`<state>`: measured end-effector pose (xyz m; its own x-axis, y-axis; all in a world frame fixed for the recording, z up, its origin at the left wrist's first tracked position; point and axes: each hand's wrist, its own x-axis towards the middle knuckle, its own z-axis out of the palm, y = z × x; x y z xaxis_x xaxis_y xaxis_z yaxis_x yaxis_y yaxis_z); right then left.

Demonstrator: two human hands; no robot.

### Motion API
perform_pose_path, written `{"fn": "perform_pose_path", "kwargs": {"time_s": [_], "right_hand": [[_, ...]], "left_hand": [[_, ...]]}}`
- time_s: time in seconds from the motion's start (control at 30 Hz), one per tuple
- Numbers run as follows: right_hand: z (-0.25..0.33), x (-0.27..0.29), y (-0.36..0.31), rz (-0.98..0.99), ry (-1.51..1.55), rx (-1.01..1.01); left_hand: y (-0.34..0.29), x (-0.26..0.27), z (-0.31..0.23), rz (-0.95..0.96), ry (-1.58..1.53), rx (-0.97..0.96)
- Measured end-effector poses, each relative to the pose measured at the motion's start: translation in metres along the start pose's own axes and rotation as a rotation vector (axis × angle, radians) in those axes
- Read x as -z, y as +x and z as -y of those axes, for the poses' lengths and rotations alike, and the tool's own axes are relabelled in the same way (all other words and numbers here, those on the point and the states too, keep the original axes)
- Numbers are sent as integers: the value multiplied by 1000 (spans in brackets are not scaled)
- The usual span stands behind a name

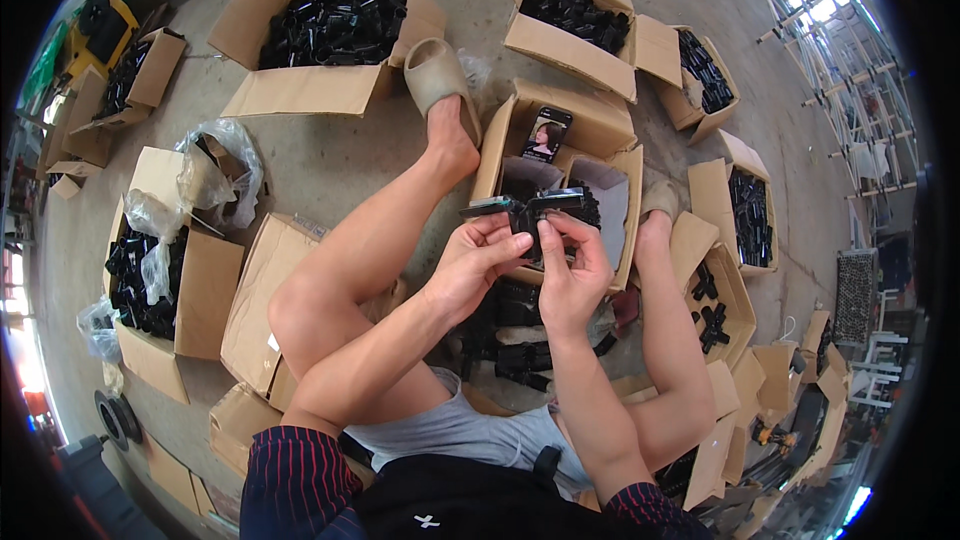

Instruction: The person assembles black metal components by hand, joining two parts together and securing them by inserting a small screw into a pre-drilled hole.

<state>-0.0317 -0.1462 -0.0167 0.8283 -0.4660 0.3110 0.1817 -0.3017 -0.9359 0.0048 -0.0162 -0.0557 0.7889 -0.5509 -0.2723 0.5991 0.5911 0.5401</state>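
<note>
My left hand (475,265) and my right hand (572,280) meet in front of me, both closed on a black plastic fitting (522,220). The thumbs press its middle from the near side. Two flat, shiny arms stick out from it to the left and right; whether it is one piece or several joined cannot be told. Just beyond and below the hands stands an open cardboard box (625,230) with dividers and small dark parts inside. A phone (547,134) with a lit screen leans against the box's far wall. More black parts (520,355) lie between my legs.
Open boxes of black parts surround me: a large box (300,90) at far left, another box (560,48) at far right, a bag-draped box (205,285) at left and a box (712,202) at right. Metal racks (850,60) stand along the right side.
</note>
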Motion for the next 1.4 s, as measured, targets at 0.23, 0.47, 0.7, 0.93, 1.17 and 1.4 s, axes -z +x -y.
{"fn": "perform_pose_path", "kwargs": {"time_s": [0.23,0.47,0.7,0.93,1.17,1.4], "right_hand": [[-2,7,4,25,245,-238],[-14,13,5,82,279,-303],[-15,13,1,147,247,-382],[-30,2,-4,122,354,-717],[-51,4,-2,158,471,-841],[-56,7,-9,209,608,-882]], "left_hand": [[-4,-17,-10,-75,110,-41],[-3,-17,-9,-83,194,-65],[0,-11,-4,-164,382,-193],[-4,-21,-3,-382,1040,-210],[2,0,7,-270,980,-172],[10,9,5,-300,286,109]]}}
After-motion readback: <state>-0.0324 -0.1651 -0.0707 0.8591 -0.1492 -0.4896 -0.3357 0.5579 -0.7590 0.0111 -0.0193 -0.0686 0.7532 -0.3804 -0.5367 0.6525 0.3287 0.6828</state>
